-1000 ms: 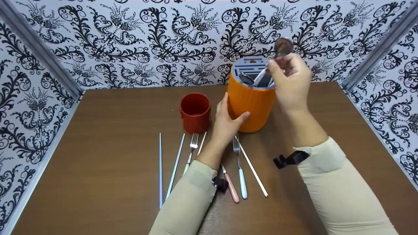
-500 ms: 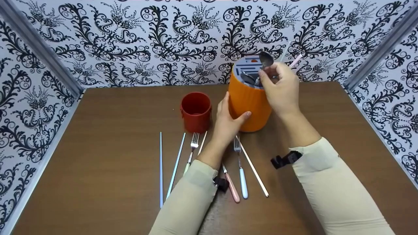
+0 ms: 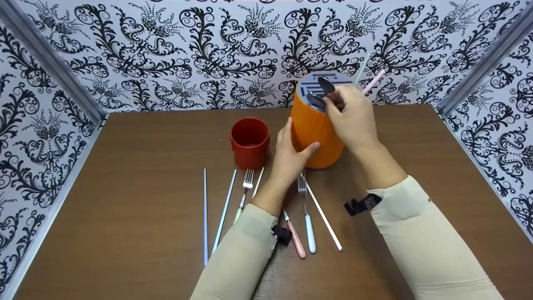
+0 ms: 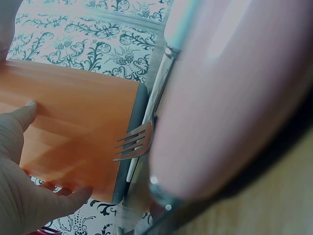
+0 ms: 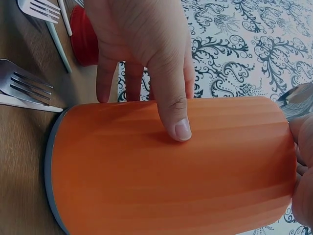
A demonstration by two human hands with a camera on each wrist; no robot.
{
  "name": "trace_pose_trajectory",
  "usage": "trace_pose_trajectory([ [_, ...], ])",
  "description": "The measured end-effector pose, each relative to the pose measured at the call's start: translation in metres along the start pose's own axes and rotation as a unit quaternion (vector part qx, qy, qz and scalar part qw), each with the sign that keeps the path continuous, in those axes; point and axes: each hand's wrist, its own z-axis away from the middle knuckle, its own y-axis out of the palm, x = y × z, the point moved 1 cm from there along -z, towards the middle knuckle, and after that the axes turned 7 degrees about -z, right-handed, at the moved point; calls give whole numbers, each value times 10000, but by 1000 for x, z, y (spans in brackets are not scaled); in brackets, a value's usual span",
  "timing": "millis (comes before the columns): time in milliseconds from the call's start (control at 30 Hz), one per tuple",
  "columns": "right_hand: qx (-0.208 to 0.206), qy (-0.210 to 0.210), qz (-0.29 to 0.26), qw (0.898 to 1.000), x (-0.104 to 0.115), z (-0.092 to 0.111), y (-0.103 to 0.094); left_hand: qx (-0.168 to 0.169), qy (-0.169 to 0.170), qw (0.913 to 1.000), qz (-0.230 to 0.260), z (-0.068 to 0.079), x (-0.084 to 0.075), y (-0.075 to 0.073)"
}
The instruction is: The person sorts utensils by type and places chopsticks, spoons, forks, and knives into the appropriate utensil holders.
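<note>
My left hand grips the side of the orange utensil holder, thumb across the front and fingers round its left side. The holder stands tilted slightly, its grey slotted top facing up. Over that top, my right hand pinches a metal spoon just below its bowl; the handle is hidden behind the fingers. A second spoon stands in the holder, bowl up, close to my fingertips. Behind the right hand rise a pink stick or handle and a thin pale stick; their lower ends are hidden.
A red cup stands left of the holder. Nearer lie two blue chopsticks, two pale chopsticks, a green-handled fork, a blue-handled fork and a pink-handled utensil. A patterned wall backs the table.
My right hand has moved left and down with the spoon, bringing its bowl over the holder's top beside the other spoon. My left hand stays on the holder.
</note>
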Motion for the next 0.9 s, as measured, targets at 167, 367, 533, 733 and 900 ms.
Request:
trace_pose_trajectory([
  [167,147,29,18,9999,2,1,-2,7,9,10000,5,0,0,0],
  [367,108,-1,-116,9999,2,1,-2,-16,-15,10000,10,0,1,0],
  [533,69,-17,-219,9997,2,2,-1,10,-5,10000,23,0,0,0],
  [733,374,-236,-177,9989,1,1,-3,20,-13,10000,-16,-1,0,0],
  [900,733,-159,-61,9972,5,-1,-5,-5,-14,10000,-16,-1,1,1],
])
